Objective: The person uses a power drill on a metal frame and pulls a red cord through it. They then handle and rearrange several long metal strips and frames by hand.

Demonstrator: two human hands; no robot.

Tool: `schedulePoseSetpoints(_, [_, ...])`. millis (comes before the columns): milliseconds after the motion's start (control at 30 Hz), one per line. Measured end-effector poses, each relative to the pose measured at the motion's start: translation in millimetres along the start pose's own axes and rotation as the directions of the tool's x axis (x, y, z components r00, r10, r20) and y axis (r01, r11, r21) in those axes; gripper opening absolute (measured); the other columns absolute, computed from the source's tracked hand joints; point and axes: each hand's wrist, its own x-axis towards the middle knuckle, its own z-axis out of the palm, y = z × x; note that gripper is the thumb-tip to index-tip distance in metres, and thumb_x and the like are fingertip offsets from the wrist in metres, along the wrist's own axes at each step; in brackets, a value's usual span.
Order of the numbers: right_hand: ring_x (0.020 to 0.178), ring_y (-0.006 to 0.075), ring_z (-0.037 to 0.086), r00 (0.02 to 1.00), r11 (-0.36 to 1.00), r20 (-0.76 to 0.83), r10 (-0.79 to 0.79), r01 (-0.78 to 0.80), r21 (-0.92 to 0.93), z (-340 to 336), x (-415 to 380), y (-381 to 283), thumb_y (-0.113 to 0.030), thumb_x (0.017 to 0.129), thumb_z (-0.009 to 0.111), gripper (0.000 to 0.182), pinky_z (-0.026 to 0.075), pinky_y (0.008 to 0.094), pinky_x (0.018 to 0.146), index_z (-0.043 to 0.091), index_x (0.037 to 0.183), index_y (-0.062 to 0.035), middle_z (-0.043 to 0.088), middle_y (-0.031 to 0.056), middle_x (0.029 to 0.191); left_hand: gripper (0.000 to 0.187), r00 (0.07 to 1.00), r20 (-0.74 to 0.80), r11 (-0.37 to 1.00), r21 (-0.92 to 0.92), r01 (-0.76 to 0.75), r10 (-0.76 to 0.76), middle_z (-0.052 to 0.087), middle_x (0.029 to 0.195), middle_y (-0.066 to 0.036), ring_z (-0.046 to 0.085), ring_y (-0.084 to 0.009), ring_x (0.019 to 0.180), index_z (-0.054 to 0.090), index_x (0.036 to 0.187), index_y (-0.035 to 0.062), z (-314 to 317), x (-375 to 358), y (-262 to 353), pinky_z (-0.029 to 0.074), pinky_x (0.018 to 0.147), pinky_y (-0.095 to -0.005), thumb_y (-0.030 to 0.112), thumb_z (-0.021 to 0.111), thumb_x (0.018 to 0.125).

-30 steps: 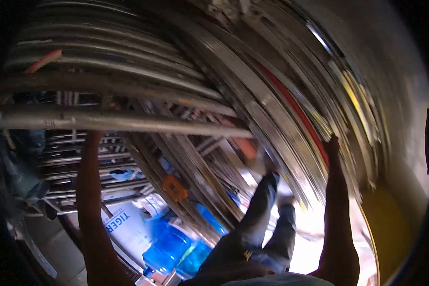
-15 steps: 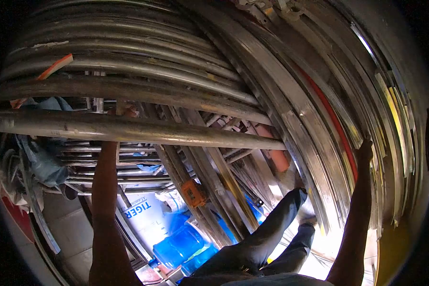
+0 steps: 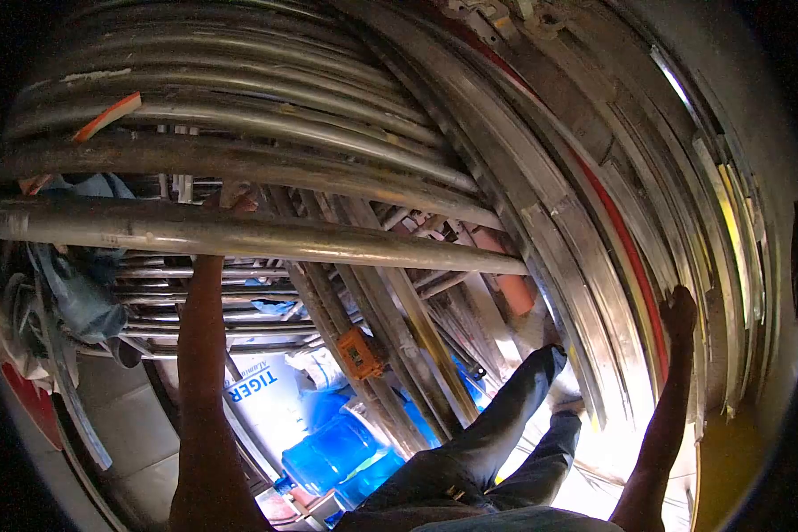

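Observation:
My right hand (image 3: pixel 680 312) is closed at the edge of a long grey metal profile (image 3: pixel 640 232), just right of a red strip (image 3: pixel 628 244). My left forearm (image 3: pixel 202 346) passes behind the nearest thick metal pipe (image 3: pixel 328 246). Above that pipe, part of my left hand (image 3: pixel 237 197) shows in the gap below another pipe (image 3: pixel 301 173). The pipe and shadow cover most of its fingers, so I cannot make out its grip.
Several stacked pipes (image 3: pixel 239 84) fill the upper left. An orange block (image 3: pixel 360 355) rests on slanted metal bars. Blue water jugs (image 3: pixel 328 457) and a white TIGER sack (image 3: pixel 270 412) lie below. Grey cloth (image 3: pixel 84 301) hangs at left. My legs (image 3: pixel 470 452) stand between the stacks.
My right hand has come down toward me along the profiles. More of the red strip shows near the top. My left hand stays behind the pipe, and the view has shifted slightly.

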Motion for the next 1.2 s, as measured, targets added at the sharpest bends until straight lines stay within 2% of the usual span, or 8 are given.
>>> schedulePoseSetpoints(67, [0.09,0.0379,0.056,0.99,0.994,-0.117,-0.079,0.07,-0.078,-42.7,-12.1,-14.7,-0.019,0.068,0.069,0.031,0.045,0.0446,0.077,0.054,0.087,-0.0012,0.056,0.0216,0.089,0.026,1.0,0.003,0.999,-0.046,-0.005,0.006,0.058,0.106,-0.012,0.058,-0.0249,0.091,0.055,0.109,0.003,-3.1,3.4,-4.6,0.048,0.078,-0.0367,0.018,0.056,0.087])
schedulePoseSetpoints(133, [0.089,0.0383,0.053,0.975,0.951,0.033,0.219,-0.221,0.215,-109.3,-14.9,-47.4,-0.014,0.071,0.067,0.023,0.043,0.0439,0.081,0.052,0.082,-0.0006,0.053,0.02,0.084,0.026,1.0,-0.01,0.998,-0.049,-0.025,0.024,0.059,0.105,-0.011,0.059,-0.0242,0.09,0.055,0.109,0.003,0.1,4.3,-9.7,0.049,0.077,-0.0363,0.017,0.056,0.087])
schedulePoseSetpoints(233, [0.087,0.0372,0.051,0.964,0.984,-0.227,0.141,-0.112,0.139,-133.8,-20.4,-76.1,-0.01,0.073,0.065,0.019,0.042,0.0434,0.081,0.051,0.08,0.0005,0.052,0.0175,0.084,0.034,0.989,-0.061,0.985,0.122,-0.124,0.132,0.056,0.108,-0.015,0.057,-0.0279,0.092,0.05,0.116,0.0013,27.2,-1.2,0.5,0.048,0.082,-0.0398,0.022,0.053,0.088])
schedulePoseSetpoints(467, [0.091,0.0332,0.061,0.945,0.966,-0.212,0.248,-0.258,-0.02,-175.1,-30.6,-126.7,-0.014,0.08,0.063,0.022,0.05,0.0431,0.073,0.056,0.097,-0.0032,0.057,0.0156,0.1,0.034,0.965,-0.085,0.896,0.398,-0.196,0.248,0.057,0.109,-0.014,0.056,-0.0286,0.095,0.053,0.113,0.0035,36.6,8.3,0.7,0.046,0.085,-0.0417,0.025,0.056,0.086])
schedulePoseSetpoints(700, [0.088,0.0329,0.062,0.952,0.996,-0.293,0.087,-0.083,0.026,-215.1,-53.4,-171.3,-0.017,0.084,0.06,0.025,0.049,0.0412,0.075,0.053,0.103,-0.004,0.06,0.0159,0.099,0.035,0.905,-0.032,0.441,0.881,-0.174,0.423,0.057,0.109,-0.014,0.055,-0.0294,0.098,0.055,0.11,0.0057,36.0,7.3,-3.2,0.044,0.088,-0.0437,0.028,0.058,0.084])
schedulePoseSetpoints(900, [0.076,0.0285,0.061,0.91,0.903,0.406,0.085,-0.243,0.353,-170.8,-55.6,-157.2,-0.022,0.084,0.061,0.02,0.048,0.0384,0.071,0.058,0.092,-0.0044,0.061,0.0152,0.082,0.035,0.869,0.063,0.018,0.996,-0.082,0.491,0.058,0.109,-0.014,0.054,-0.0301,0.101,0.058,0.108,0.0076,41.8,1.0,-3.2,0.043,0.09,-0.0454,0.031,0.06,0.081])
schedulePoseSetpoints(1000, [0.078,0.0214,0.06,0.882,0.58,0.431,-0.188,-0.255,0.774,-48.0,-71.6,-115.2,-0.028,0.084,0.06,0.029,0.047,0.0347,0.073,0.062,0.093,-0.0008,0.064,0.0103,0.083,0.035,0.858,0.08,-0.058,0.997,-0.059,0.508,0.058,0.11,-0.013,0.054,-0.0304,0.102,0.059,0.106,0.0086,48.9,2.3,3.8,0.042,0.092,-0.0462,0.032,0.061,0.08])
schedulePoseSetpoints(1200, [0.106,0.0258,0.054,0.506,0.461,0.862,-0.021,-0.76,0.458,106.3,-88.8,-146.5,-0.064,0.08,0.049,0.073,0.039,0.0382,0.091,0.061,0.11,0.0011,0.062,0.0168,0.107,0.036,0.856,0.081,-0.082,0.996,-0.046,0.51,0.058,0.111,-0.013,0.053,-0.0302,0.103,0.059,0.107,0.0091,45.0,5.0,-6.5,0.042,0.092,-0.0462,0.033,0.062,0.081])
